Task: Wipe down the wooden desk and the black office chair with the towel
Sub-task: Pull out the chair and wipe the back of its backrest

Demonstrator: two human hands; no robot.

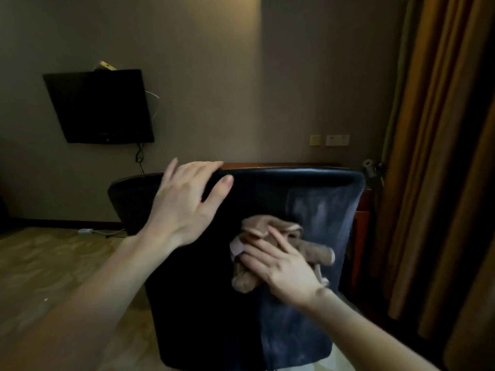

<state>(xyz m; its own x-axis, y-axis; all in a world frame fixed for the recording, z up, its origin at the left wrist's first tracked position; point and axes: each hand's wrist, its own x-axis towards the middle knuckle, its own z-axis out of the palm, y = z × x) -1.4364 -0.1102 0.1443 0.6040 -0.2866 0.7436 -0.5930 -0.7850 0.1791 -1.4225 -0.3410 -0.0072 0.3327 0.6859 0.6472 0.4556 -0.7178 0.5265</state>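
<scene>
At the far left a dark flat screen (pixel 101 105) hangs tilted on the wall, with a cable dangling below it. Beneath it, on the wood-look floor (pixel 53 258), a small white power strip (pixel 85 231) lies close to the skirting.

The left hand (pixel 184 204) rests on the top edge of the black office chair (pixel 203 303), which is seen from behind. Its fingers lie nearly straight along the rim and the thumb is spread onto the near face of the backrest. It holds nothing.

Right of it and lower, the brown towel (pixel 257 223) sits bunched against the middle of the backrest. The right hand (pixel 284 266) lies flat on top of it, fingers straight and fanned, pressing the cloth to the chair rather than gripping it. The part of the backrest to the right of the towel looks greyer and streaked, possibly dust or damp; the light is too dim to say which.

Just beyond the chair's top edge, a strip of the wooden desk (pixel 281 165) shows against the far wall. Pale wall sockets (pixel 337 140) sit above it. Tall brown curtains (pixel 428 156) fill the right side.
</scene>
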